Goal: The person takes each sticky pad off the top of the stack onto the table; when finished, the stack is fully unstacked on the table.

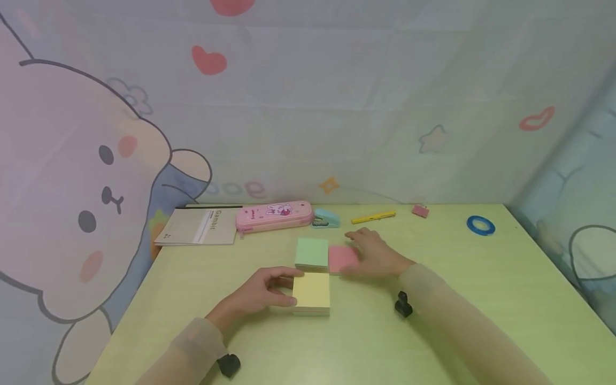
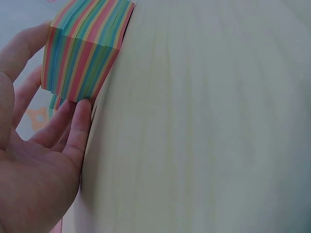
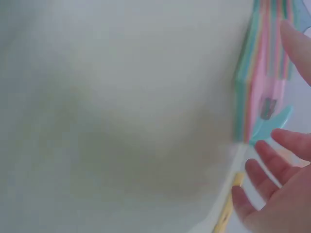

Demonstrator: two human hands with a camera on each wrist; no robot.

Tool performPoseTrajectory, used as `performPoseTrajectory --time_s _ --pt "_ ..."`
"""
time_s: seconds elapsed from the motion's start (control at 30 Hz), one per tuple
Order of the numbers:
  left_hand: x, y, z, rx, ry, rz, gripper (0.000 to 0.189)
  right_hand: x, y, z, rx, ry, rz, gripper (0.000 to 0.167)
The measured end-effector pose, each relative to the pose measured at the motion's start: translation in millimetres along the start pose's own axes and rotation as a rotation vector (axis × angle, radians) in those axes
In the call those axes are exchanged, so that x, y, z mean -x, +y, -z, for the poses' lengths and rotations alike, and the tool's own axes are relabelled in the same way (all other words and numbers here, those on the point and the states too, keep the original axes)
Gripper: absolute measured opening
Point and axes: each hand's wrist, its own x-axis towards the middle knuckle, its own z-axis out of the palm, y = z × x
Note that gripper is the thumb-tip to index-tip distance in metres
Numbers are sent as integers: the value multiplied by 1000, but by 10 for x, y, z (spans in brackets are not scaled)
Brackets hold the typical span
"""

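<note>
Three square stacks of sticky notes sit close together mid-table. The yellow-topped stack [image 1: 311, 291] is nearest me, the green-topped stack [image 1: 312, 252] is behind it, and the pink-topped stack [image 1: 341, 258] lies right of the green. Striped, many-coloured sides of a stack [image 2: 90, 63] show in the left wrist view. My left hand [image 1: 267, 289] holds the yellow-topped stack by its left side, thumb near the front corner, fingertips at the back corner. Over the right edge of the pink-topped stack, my right hand [image 1: 375, 254] has its fingers spread and holds nothing.
Along the back lie a notebook [image 1: 197, 226], a pink pencil case [image 1: 274, 216], a turquoise stapler [image 1: 325, 218], a yellow pen [image 1: 373, 217] and a small pink clip [image 1: 420, 211]. A blue roll of tape [image 1: 480, 225] lies at the back right. Printed cloth hangs behind the table.
</note>
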Motion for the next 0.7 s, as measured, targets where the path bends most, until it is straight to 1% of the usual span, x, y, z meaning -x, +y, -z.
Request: performPoseTrajectory --time_s 0.17,0.23,0.47,0.7 --pt "-11 -4 -11 14 1 1 57 -145 -198 3 -140 -15 48 95" --pt "-18 -4 -17 18 2 3 57 -203 -251 -26 -155 -17 70 93" --pt "-15 -6 -26 22 0 -5 56 -324 -308 -157 -119 -20 117 87" --pt "7 10 -6 26 8 23 57 -367 -354 -182 -75 6 139 85"
